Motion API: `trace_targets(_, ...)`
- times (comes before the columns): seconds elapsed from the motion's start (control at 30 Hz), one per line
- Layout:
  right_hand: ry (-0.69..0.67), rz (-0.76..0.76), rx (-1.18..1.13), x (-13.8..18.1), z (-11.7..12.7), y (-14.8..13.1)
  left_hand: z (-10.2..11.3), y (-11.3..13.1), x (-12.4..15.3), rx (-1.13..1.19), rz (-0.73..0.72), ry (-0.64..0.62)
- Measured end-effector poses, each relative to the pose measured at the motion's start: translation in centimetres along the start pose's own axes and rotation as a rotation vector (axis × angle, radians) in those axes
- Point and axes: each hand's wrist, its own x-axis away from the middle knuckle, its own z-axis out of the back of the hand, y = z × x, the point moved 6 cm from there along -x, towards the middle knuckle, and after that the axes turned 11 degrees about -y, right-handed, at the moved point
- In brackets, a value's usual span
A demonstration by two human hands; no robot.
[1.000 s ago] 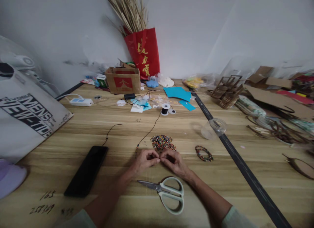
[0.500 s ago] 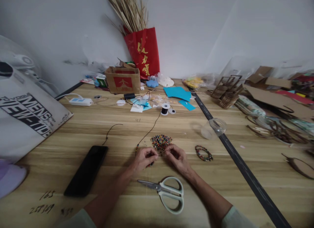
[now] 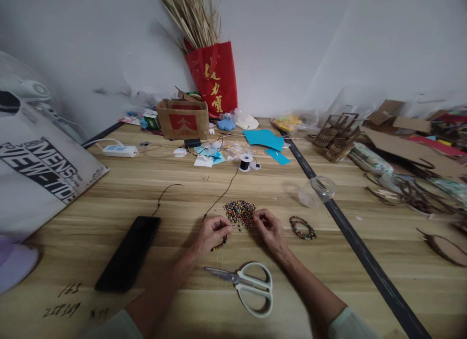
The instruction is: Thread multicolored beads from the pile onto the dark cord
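Observation:
My left hand (image 3: 211,235) pinches a dark beading cord, whose short tip sticks out past the fingertips. Strung beads (image 3: 219,244) hang in a curve below that hand. The cord (image 3: 226,189) runs up from the hand to a white spool (image 3: 245,162) wound with black. A loose pile of small multicoloured beads (image 3: 239,212) lies between and just beyond my hands. At the pile's right edge, my right hand (image 3: 270,232) has thumb and forefinger closed together; whether a bead is between them is hidden. Nearer me lie scissors (image 3: 251,286) with pale handles, blades pointing left.
A finished-looking beaded bracelet (image 3: 302,227) lies right of my right hand. On the left rests a black phone (image 3: 128,254). A clear jar (image 3: 316,191) lies on its side beside the dark strip (image 3: 357,237). Blue sheets (image 3: 263,139) and a cardboard box (image 3: 182,120) sit farther back.
My right hand has moved right, away from my left fingertips, to the right edge of the bead pile. My left hand has shifted slightly left, and more strung beads show beneath it.

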Motion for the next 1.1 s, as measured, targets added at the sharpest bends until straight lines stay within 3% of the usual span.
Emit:
trace_targets(0.3,-0.051,0.062,0.153,0.16,-0.16,0.16,0.13,0.07,0.13,0.018,0.006,0.017)
trace_targets(1.1,-0.061,0.087,0.204,0.08,-0.18,-0.07,0.18,0.45,0.19,0.018,0.019,0.04)
